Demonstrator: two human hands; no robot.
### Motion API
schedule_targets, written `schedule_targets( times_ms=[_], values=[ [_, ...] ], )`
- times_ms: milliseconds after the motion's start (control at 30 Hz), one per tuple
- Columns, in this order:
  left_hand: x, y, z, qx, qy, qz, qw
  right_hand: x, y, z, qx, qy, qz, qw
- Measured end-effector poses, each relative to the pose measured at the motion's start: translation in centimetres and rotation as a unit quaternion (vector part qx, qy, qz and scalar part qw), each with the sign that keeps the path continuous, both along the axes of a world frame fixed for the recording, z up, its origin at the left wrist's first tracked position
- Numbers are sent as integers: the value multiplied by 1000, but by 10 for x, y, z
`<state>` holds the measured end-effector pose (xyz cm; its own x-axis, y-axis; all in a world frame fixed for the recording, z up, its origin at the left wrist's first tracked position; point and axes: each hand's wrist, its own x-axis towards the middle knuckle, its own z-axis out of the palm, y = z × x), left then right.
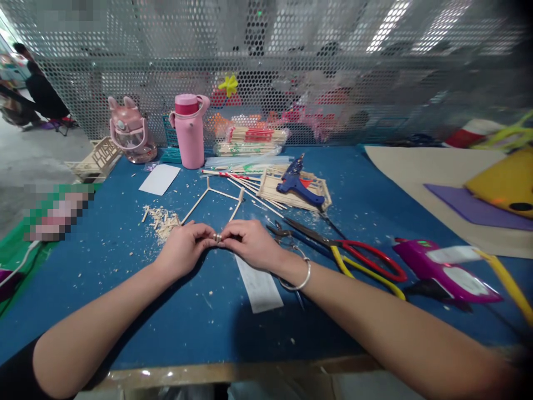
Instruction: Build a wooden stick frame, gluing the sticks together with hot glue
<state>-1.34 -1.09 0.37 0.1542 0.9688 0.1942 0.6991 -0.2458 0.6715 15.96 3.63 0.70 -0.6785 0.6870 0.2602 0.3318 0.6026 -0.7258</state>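
Observation:
My left hand (187, 244) and my right hand (249, 240) meet over the table, fingertips pinched together on small pieces of wooden stick (217, 237). Just beyond them stands a partial frame of thin wooden sticks (224, 193), with short uprights at its far corners. Its near ends run behind my hands, so I cannot tell whether my fingers touch it. A heap of short stick offcuts (162, 222) lies by my left hand. Under my right hand a white paper strip (259, 286) is partly covered. Pliers (280, 230) lie beside my right wrist.
Scissors (370, 255) with red and yellow handles and a purple glue gun (445, 272) lie right. A blue glue gun (297, 186) rests on a stick lattice (322, 191). A pink bottle (190, 136), a clear bottle (135, 136) and bagged sticks (252, 139) stand along the mesh panel (291, 61).

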Motion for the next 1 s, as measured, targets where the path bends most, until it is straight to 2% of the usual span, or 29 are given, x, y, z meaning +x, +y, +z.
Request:
schedule_targets(
  times_ms=[167,267,500,733,1000],
  values=[
    [-4,4,-3,116,123,-50,984,0,2,-2,37,-5,7,999],
    [-5,5,-5,126,172,-42,976,0,3,-3,61,-20,5,998],
    [-4,4,-5,98,141,-63,983,0,3,-3,48,-28,4,998],
    [-3,3,-5,75,112,-34,990,-1,4,-6,38,-23,9,999],
    [-3,3,-2,52,112,-33,992,-2,3,-3,63,-40,-2,997]
  ],
)
